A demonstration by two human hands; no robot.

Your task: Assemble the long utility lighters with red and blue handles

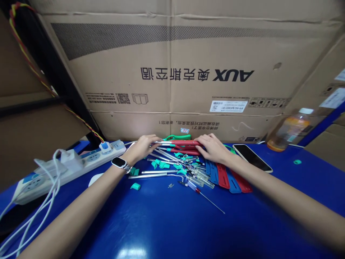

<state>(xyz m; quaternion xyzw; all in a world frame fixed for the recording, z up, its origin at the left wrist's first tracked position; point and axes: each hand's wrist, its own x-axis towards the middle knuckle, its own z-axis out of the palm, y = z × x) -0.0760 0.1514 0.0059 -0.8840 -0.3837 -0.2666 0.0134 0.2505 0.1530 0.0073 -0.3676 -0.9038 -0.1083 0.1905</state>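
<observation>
Centrally, a heap of pen tubes (156, 172), teal caps (163, 165) and coloured strips (223, 176) lies mixed, unsorted, on the far part of the blue table (167, 223). The left hand (142, 145) curls over tubes, its grasp indiscernible. The right hand (212, 147) rests flat and unclenched on red strips. A power strip (88, 160) lies left and a phone (252, 157) right.

Blue glossy table (167, 230): far centre there's a loose heap of pen tubes (172, 172) mixed with teal caps (161, 164). Red and blue flat strips (226, 178) are fanned just right of it, with a stray cap (135, 186) on the near side. Left edge has a white power strip (81, 163) with cables. Far right has a black phone (252, 157) face up, a blurred bottle (289, 133) and a lone cap (297, 162).
</observation>
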